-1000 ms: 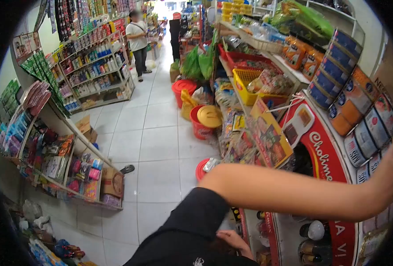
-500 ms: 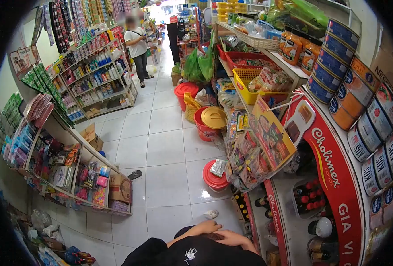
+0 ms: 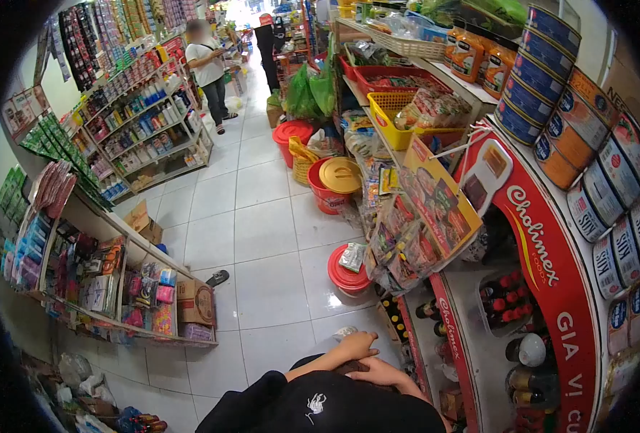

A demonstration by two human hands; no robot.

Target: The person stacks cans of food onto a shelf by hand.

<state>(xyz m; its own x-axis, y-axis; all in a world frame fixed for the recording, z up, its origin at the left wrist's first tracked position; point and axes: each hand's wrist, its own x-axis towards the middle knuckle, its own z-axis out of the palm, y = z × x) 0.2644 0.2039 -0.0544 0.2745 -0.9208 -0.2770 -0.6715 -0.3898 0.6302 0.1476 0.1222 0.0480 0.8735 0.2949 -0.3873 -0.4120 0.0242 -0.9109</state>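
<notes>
Both my hands are low in front of my black shirt, at the bottom centre. My left hand (image 3: pixel 357 347) reaches in from the left sleeve, its fingers bent over something dark and brownish (image 3: pixel 350 366). Just below and to the right, my right hand (image 3: pixel 378 373) lies against the same dark thing, its fingers pointing left. What the dark thing is I cannot make out. Beyond the hands, a red lidded bucket (image 3: pixel 340 278) on the tiled floor bears a small silvery packet (image 3: pixel 352 257).
Shelves with sauce bottles (image 3: pixel 506 307), stacked cans (image 3: pixel 536 79) and a yellow basket (image 3: pixel 388 108) line the right. A low shelf (image 3: pixel 183 337) of packets curves along the left. Further up the aisle a person (image 3: pixel 206 68) stands beside bottle shelves. Red buckets (image 3: pixel 327 198) stand along the right side.
The view has shifted slightly, and my hands appear a little higher and further right. My left hand's fingers look more raised. The person up the aisle now shows further left.
</notes>
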